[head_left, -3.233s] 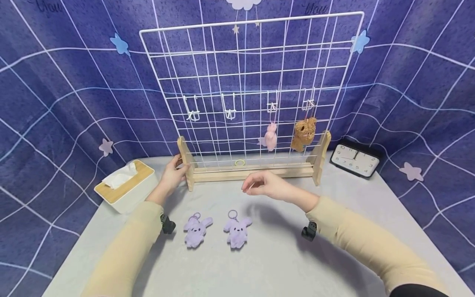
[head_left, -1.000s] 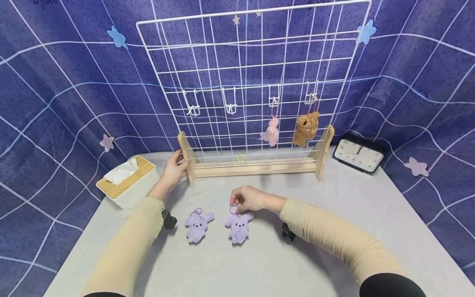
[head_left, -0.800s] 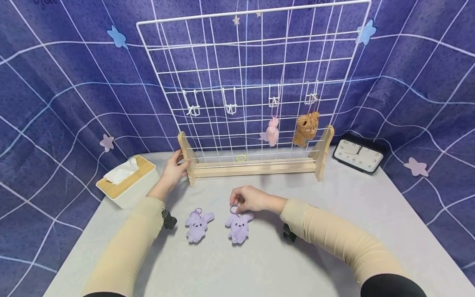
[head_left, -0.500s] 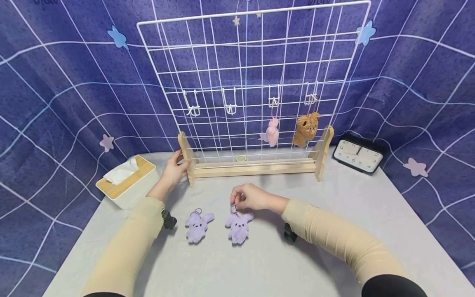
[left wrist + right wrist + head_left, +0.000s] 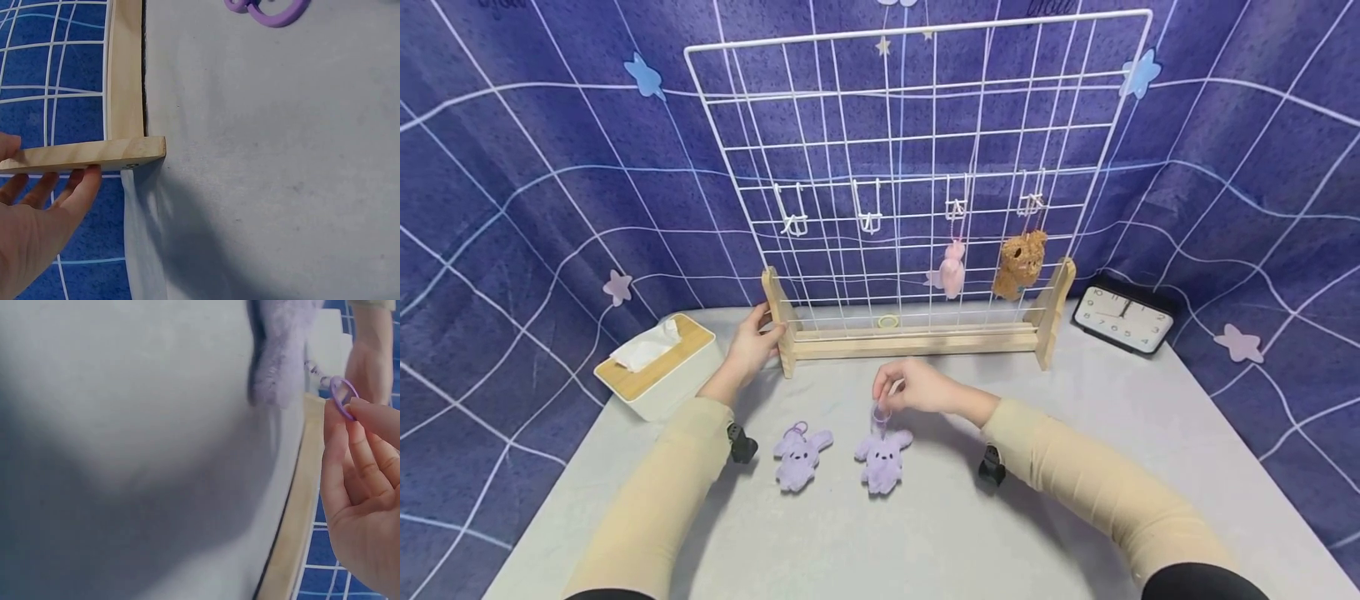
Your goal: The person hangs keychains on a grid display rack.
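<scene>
My right hand [image 5: 917, 388] pinches the purple ring [image 5: 344, 399] of a lilac plush bunny keychain [image 5: 882, 463] between thumb and fingers. The ring is raised, with the short chain stretched down to the bunny's head. To its left a second lilac bunny keychain [image 5: 798, 460] lies face up on the table, its ring [image 5: 280, 12] partly showing in the left wrist view. My left hand [image 5: 750, 348] grips the left wooden foot [image 5: 94, 153] of the white wire grid rack [image 5: 910, 133], thumb on one side and fingers on the other.
White hooks [image 5: 870, 218] stick out from the grid; the left two hold nothing. A pink plush [image 5: 952, 271] and a brown bear plush [image 5: 1021, 262] hang from the right two. A tissue box [image 5: 658, 367] stands left, a clock [image 5: 1122, 315] right. A yellow-green ring [image 5: 887, 322] shows behind the grid's base.
My right hand came down to the right-hand bunny, took its ring and has lifted it slightly, drawing the chain upward. My left hand stays on the rack's foot.
</scene>
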`<state>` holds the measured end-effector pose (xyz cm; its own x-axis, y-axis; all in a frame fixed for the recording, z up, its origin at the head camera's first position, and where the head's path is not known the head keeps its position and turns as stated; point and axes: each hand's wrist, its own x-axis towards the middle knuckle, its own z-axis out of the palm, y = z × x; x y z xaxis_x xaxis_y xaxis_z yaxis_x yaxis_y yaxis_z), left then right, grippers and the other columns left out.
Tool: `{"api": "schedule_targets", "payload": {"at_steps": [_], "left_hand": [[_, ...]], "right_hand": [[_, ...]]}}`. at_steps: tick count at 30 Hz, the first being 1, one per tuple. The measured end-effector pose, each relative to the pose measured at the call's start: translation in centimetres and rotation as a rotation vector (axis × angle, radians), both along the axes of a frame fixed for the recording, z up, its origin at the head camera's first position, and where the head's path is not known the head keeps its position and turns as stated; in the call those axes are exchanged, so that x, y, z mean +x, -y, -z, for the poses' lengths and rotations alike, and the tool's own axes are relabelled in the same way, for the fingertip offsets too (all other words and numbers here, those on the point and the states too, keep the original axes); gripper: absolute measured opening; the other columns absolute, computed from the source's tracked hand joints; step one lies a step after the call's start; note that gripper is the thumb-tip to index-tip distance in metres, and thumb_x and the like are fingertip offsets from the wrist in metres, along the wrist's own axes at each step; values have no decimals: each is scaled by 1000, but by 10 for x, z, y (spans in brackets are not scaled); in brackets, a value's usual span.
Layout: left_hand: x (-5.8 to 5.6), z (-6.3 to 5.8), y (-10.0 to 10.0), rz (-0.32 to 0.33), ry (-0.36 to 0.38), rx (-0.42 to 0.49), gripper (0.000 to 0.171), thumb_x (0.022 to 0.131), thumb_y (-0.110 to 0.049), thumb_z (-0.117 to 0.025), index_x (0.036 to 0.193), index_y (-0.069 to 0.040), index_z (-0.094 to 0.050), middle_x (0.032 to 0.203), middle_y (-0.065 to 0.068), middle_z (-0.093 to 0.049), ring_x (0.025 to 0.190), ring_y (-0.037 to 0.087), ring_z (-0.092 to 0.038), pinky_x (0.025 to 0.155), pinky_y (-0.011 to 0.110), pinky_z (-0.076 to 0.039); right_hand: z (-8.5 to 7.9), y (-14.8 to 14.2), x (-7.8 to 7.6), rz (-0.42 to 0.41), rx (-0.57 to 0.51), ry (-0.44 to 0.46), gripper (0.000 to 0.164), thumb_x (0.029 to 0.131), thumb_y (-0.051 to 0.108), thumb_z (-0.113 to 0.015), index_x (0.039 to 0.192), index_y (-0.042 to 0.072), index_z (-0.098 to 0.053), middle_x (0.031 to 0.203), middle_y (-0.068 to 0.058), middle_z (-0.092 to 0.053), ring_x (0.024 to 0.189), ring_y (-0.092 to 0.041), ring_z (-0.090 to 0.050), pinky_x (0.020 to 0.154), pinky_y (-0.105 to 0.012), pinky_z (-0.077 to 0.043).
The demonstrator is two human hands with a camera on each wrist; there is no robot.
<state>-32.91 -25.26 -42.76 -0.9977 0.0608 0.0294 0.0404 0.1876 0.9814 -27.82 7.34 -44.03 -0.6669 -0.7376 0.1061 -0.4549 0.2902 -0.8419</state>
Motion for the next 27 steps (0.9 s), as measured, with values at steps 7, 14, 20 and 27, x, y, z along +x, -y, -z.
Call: {"api": "schedule_targets", "payload": {"at_steps": [7, 14, 20, 27], "left_hand": [[-2, 1, 0, -7, -13, -18, 64, 105, -3, -50, 161, 0, -18, 159, 31, -28, 136, 51, -38, 106, 58, -46], [-6, 10, 3, -15, -27, -57, 64, 106, -9, -52, 162, -3, -19, 160, 28, -28, 138, 51, -38, 105, 56, -48], [-5, 11, 3, -24, -26, -52, 64, 106, -9, -52, 161, -4, -21, 160, 28, -29, 139, 50, -37, 106, 58, -46], [7, -6, -2, 1, -2, -35, 64, 105, -4, -50, 161, 2, -17, 159, 32, -25, 140, 53, -33, 108, 61, -43]], "right_hand": [[-18, -5, -4, 21, -3, -39, 13, 84, -2, -73, 96, 2, -71, 89, 1, -73, 89, -14, -67, 88, -31, -59], [-43, -9, -6, 39, -26, -65, 11, 87, 2, -76, 97, 3, -71, 91, 0, -74, 91, -17, -69, 90, -32, -59], [-61, -10, -9, 57, -65, -70, 13, 87, -2, -75, 99, -3, -69, 92, -6, -73, 92, -21, -69, 93, -34, -59], [-76, -9, -12, 57, -111, -63, 13, 87, -4, -74, 98, -6, -68, 92, -14, -72, 87, -24, -69, 88, -35, -61]]}}
